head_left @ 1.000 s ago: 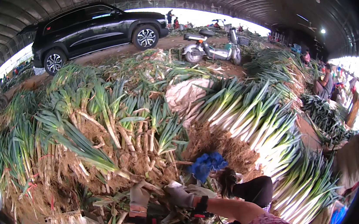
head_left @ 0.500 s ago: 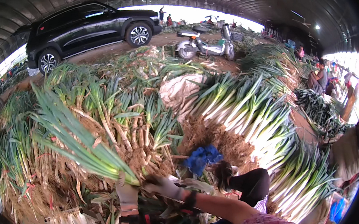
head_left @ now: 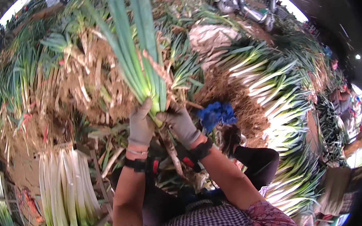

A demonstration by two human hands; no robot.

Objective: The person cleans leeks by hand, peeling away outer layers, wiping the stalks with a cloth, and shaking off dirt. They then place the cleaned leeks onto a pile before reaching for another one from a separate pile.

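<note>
In front of me a leek [head_left: 148, 90] stands nearly upright, its green leaves fanning toward the far side. My left hand [head_left: 140, 124], in a pale work glove, is closed round its stem. From the other side my right hand [head_left: 181, 122], gloved too, pinches at the same stem; its fingertips are partly hidden. A dry brown leaf [head_left: 157, 68] hangs along the green ones. Below the hands a dirty brownish stalk [head_left: 173, 153] slants down toward my lap; whether it belongs to this leek I cannot tell.
Unpeeled leeks [head_left: 93, 78] with soil-caked roots are heaped beyond my hands. Cleaned white leeks [head_left: 67, 186] lie in a metal rack at left. A long row of leeks [head_left: 272, 103] lies at right. A blue crumpled plastic bag [head_left: 217, 114] sits near my knee. A scooter [head_left: 249, 11] stands farther off.
The view has tipped down and turned. The leek has swung from leaning left to nearly upright. My right hand has come onto its stem beside the left.
</note>
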